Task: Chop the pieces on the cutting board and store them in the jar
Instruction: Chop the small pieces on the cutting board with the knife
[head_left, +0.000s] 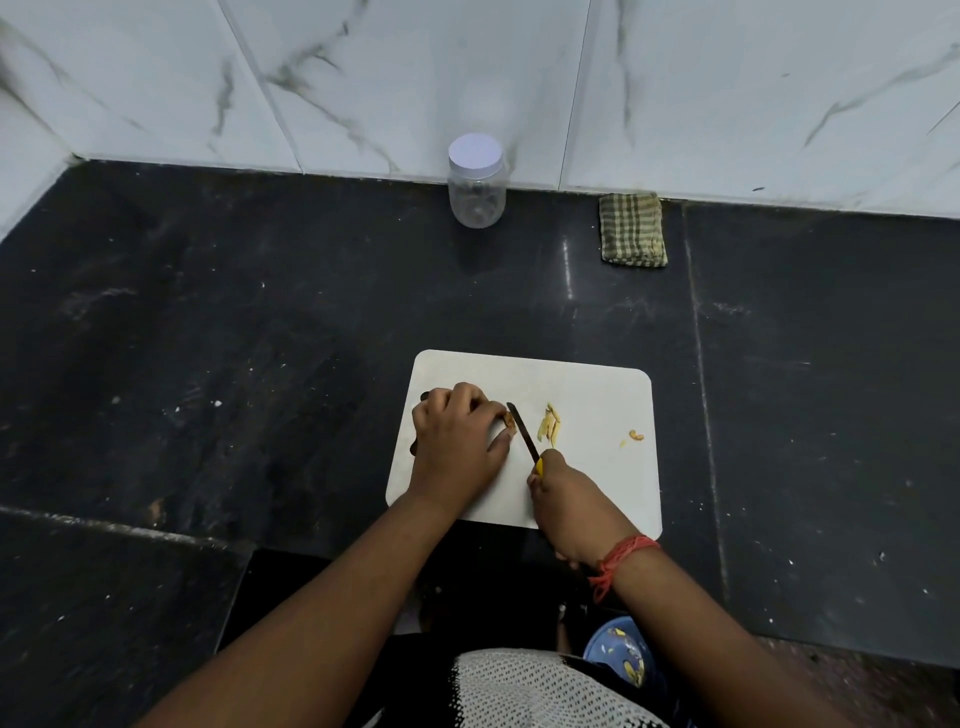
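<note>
A white cutting board (587, 395) lies on a dark stone bench (234, 338), and I use this board as the landmark for all places. On the left part of the board, the left hand (457, 441) rests with its fingers (470, 397) curled and pressed together – they pinch a small brownish piece (511, 425) against the board, and only the end of this piece shows beside the fingertips. The right hand (566, 499) is at the near edge of the board, its fingers closed around the yellow handle of a knife (523, 434); how each finger lies on the handle I cannot tell, because the back of the hand hides them. The dark blade points away from the person and stands just beside the held piece, on its right side. A little to the right of the blade lies a small heap of pale yellow cut strips (549, 426), and further to the right on the board, near its right edge, there are a few small scraps (635, 436). On the right wrist there is a red thread (623, 558). Behind the board, well apart from it and close to the marble wall, stands a clear jar (477, 200) with its white lid (476, 149) on – it looks nearly empty. To the right of the jar, also behind the board, lies a folded checked cloth (632, 229). Near the person, below the board's near right corner, a blue bowl (621, 649) with some yellow bits is partly visible.
</note>
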